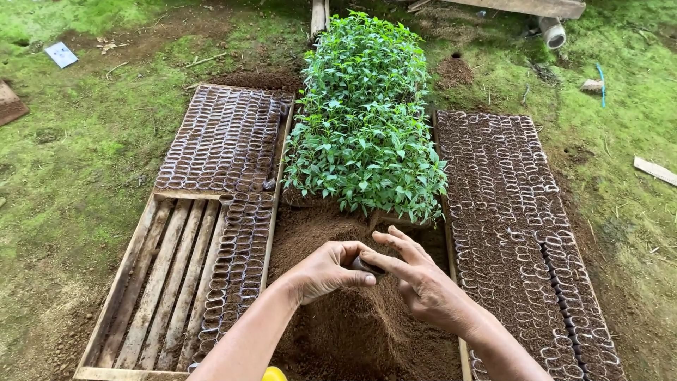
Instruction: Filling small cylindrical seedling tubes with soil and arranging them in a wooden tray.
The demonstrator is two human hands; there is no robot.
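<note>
Both my forearms reach out over the soil heap (pixel 352 331), which I take as my landmark. Above its near slope my left hand (pixel 326 270) is curled shut, thumb and fingers pinching a small dark pot (pixel 367 266). My right hand (pixel 422 282) meets it from the other side: forefinger and thumb close on the same pot, the other fingers spread loosely upward. So the pot hangs between both hands, just over the heap, not touching the soil.

Beyond the heap stands a dense bed of green seedlings (pixel 363 116), its near edge touching the heap's far side. Left of the heap lies a wooden tray (pixel 151 282); its far half and the strip beside the heap are packed with small pots (pixel 226 141), while the near left part shows bare slats. Right of the heap runs a long bed of filled pots (pixel 518 226), dark with soil. Mossy ground (pixel 70 155) surrounds everything. Something yellow (pixel 273 374) peeks in near my left forearm; I cannot tell what it is.
</note>
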